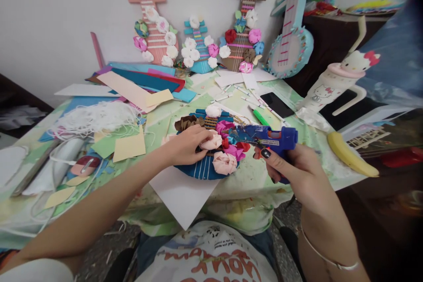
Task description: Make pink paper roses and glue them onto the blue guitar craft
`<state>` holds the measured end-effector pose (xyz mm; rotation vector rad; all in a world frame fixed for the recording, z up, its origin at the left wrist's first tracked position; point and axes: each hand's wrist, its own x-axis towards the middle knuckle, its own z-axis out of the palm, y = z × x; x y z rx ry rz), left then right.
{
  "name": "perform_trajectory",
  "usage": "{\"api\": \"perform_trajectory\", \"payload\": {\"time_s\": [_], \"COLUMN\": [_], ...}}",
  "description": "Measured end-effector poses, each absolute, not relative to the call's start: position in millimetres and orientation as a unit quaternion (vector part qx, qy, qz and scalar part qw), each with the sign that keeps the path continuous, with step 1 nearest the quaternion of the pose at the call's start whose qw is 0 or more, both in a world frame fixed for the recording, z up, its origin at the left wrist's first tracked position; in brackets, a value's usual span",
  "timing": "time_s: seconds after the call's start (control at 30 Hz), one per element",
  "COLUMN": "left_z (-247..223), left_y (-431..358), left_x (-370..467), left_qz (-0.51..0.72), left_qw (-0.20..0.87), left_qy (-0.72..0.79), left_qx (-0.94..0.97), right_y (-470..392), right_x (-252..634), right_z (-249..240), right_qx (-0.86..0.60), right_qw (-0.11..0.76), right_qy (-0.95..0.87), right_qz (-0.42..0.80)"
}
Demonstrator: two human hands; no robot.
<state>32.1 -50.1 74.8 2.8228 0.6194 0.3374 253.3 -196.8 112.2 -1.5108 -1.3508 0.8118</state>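
My right hand [297,169] grips a blue hot glue gun [259,135], its nozzle pointing left over the craft piece. Fingers of my left hand [188,145] are closed on a pale pink paper flower [211,140] and press it against a small blue paper guitar [188,168]. White strings run down the guitar's lower body. Around that flower sit a brown paper flower [189,123], a white one [213,111], a larger pale pink one [225,163] and several magenta and red ones. The glue gun's tip lies close to the magenta flower [224,127]; whether it touches is unclear.
Decorated paper guitars [153,42] lean on the wall. Tangled white string [95,119] and coloured paper [132,90] lie left. On the right are a green marker [260,117], a phone [277,104], a tumbler [330,86] with a straw, and a banana [352,155].
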Motion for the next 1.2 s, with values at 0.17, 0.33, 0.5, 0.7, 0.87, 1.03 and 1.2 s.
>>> {"api": "perform_trajectory", "payload": {"time_s": [0.17, 0.33, 0.5, 0.7, 0.87, 1.03, 1.2], "left_z": [65.1, 59.9, 60.7, 62.6, 64.2, 66.4, 67.1], "left_y": [-45.9, -41.6, -40.1, -40.8, -41.5, -42.2, -41.6], "left_x": [30.8, 29.6, 30.3, 31.2, 32.2, 31.7, 31.3], "left_qz": [0.135, 0.151, 0.156, 0.160, 0.164, 0.162, 0.156], "left_qw": [0.129, 0.114, 0.122, 0.143, 0.159, 0.164, 0.160], "left_qy": [0.251, 0.270, 0.281, 0.298, 0.303, 0.309, 0.316], "left_qx": [0.950, 0.944, 0.939, 0.930, 0.925, 0.923, 0.922], "right_y": [-195.7, -187.3, -175.0, -161.9, -153.7, -150.1, -149.4], "right_x": [250.3, 250.2, 244.8, 237.4, 232.7, 231.6, 231.2], "right_z": [110.9, 105.4, 105.2, 100.3, 95.7, 91.8, 88.2], "right_qx": [-0.610, -0.641, -0.647, -0.648, -0.652, -0.652, -0.651], "right_qw": [0.434, 0.360, 0.289, 0.216, 0.182, 0.169, 0.160], "right_qy": [-0.586, -0.631, -0.681, -0.713, -0.720, -0.727, -0.731], "right_qz": [0.311, 0.247, 0.185, 0.155, 0.149, 0.133, 0.127]}}
